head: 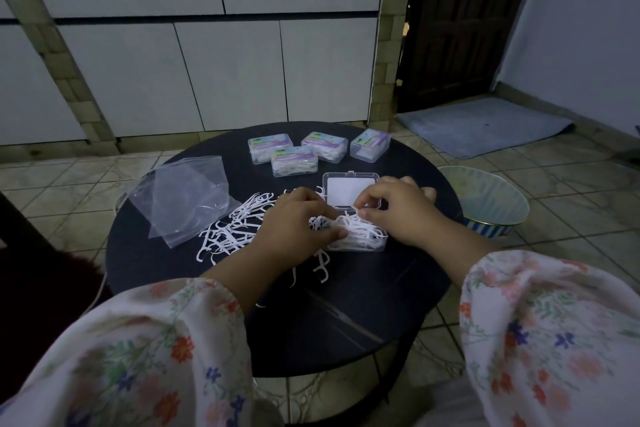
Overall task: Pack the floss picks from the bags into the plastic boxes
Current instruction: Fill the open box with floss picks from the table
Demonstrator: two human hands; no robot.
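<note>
Round dark table [363, 315] carries, nearest, left hand [294, 218] and right hand [394, 208], fingers curled onto floss picks [360, 230] heaped in open plastic box [349, 194], loose picks [235, 225] and empty bags [187, 198] left, 4 closed boxes [294, 159] beyond.

You will find coloured labels on the lids of the four closed boxes [294, 161], but their print appears too small to read.
</note>
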